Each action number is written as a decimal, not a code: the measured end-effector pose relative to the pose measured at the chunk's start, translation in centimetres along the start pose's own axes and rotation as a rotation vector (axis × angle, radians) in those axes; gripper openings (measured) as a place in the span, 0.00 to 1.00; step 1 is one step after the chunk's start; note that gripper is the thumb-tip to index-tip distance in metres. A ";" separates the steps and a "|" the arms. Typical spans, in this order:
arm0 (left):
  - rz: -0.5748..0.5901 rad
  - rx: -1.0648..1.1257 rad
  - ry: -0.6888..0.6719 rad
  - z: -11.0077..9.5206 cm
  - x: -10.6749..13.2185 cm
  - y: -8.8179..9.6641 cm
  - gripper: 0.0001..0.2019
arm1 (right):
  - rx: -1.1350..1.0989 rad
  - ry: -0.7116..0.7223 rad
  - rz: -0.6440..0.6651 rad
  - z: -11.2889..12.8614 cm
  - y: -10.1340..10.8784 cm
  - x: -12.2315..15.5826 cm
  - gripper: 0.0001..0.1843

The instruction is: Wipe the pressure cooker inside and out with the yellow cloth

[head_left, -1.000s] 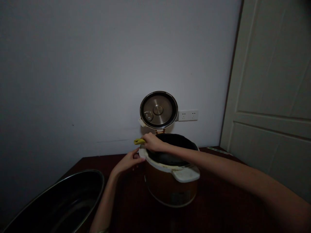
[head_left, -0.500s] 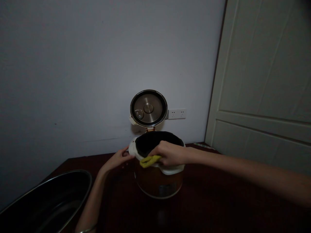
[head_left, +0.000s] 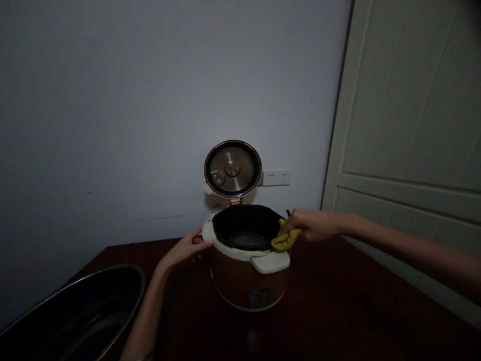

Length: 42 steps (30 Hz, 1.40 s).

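Observation:
An orange-brown rice cooker [head_left: 246, 283] with a white rim stands on a dark wooden table [head_left: 338, 311]. Its round metal-lined lid [head_left: 232, 169] is raised upright against the wall. A dark inner pot [head_left: 246, 228] sits inside. My right hand [head_left: 311, 224] is closed on a yellow cloth [head_left: 284, 240], pressing it against the rim's right side. My left hand [head_left: 184, 249] rests against the rim's left side, fingers curled around the edge.
A large dark metal basin [head_left: 75, 313] sits at the table's front left. A white wall socket [head_left: 276, 177] is behind the cooker. A pale door [head_left: 409, 125] fills the right side. The room is dim.
My right hand has carried the yellow cloth around the rim, from the back left, across the front, to the right side. My left hand has stayed on the left rim.

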<state>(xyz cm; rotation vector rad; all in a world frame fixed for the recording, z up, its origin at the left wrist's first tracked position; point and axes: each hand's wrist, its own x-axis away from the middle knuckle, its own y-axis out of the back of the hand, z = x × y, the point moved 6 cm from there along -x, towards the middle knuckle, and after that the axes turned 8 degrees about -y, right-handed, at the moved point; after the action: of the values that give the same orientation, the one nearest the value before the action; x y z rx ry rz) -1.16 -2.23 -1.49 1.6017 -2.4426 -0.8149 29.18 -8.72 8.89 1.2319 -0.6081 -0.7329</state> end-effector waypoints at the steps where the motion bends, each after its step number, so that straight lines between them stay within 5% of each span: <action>1: -0.001 -0.004 -0.002 -0.1 0.0 0.0 0.38 | -0.015 -0.027 0.012 -1.1 0.0 0.4 0.25; 3: 0.005 -0.015 -0.011 -0.2 0.0 0.0 0.39 | -0.035 -0.071 0.008 -3.4 0.5 0.8 0.24; 6: 0.013 -0.008 -0.021 -0.1 -0.1 0.0 0.39 | 0.051 -0.154 -0.223 -6.6 3.6 -0.2 0.26; 10: -0.004 0.017 -0.013 0.4 -0.1 0.1 0.38 | 0.267 -0.213 -0.403 -8.7 6.7 -5.0 0.30; 16: -0.002 0.001 0.006 0.6 -0.1 0.2 0.39 | 0.296 -0.217 -0.324 -8.9 3.9 -14.1 0.24; 20: 0.001 0.003 0.007 0.5 0.0 0.2 0.39 | 0.190 -0.175 -0.307 -9.2 1.2 -15.8 0.22; 24: -0.001 -0.003 0.013 0.5 0.0 0.2 0.39 | 0.070 -0.157 -0.296 -10.2 -0.4 -13.6 0.27; 31: -0.011 0.008 0.019 0.4 0.0 0.1 0.39 | -0.130 -0.091 -0.329 -9.6 -1.7 -5.6 0.29; 37: -0.004 -0.004 0.014 0.4 -0.1 0.0 0.39 | -0.010 -0.218 -0.399 -5.0 -2.6 -0.9 0.26; 42: 0.005 -0.006 0.011 0.6 -0.2 0.1 0.38 | 0.180 -0.353 -0.438 1.4 -3.9 0.8 0.21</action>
<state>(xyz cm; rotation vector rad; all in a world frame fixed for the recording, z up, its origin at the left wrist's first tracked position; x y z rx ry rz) -1.36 -1.78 -1.92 1.5930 -2.4339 -0.8099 27.96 -10.82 5.48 1.4346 -0.7113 -1.3037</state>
